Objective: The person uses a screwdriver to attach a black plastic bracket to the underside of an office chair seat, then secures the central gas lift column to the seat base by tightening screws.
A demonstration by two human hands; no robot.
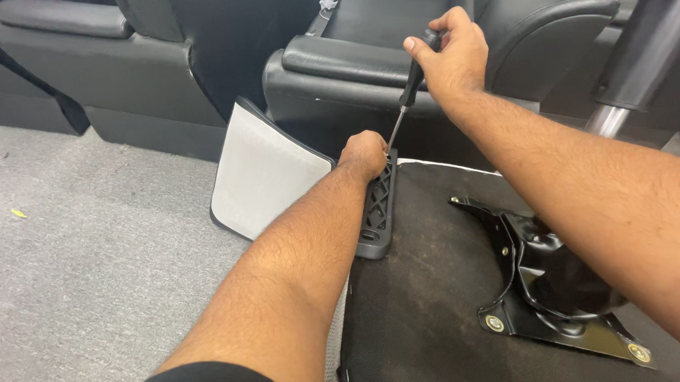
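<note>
My right hand (451, 53) grips the black handle of a screwdriver (410, 86), whose shaft points down at the top of a black ribbed plastic armrest bracket (378, 212). My left hand (363, 154) is closed around the upper end of that bracket, holding it against the edge of an upturned chair seat base (423, 303) covered in black fabric. A black metal mounting plate (546, 281) with bolts at its corners sits on the seat base under my right forearm. The screwdriver tip is hidden behind my left hand.
A curved white-and-black panel (265, 172) leans against a black leather armchair (364, 66). More black leather seats (84, 49) line the back. A chrome and black cylinder (635, 59) rises at the upper right. Grey carpet (88, 266) covers the floor on the left.
</note>
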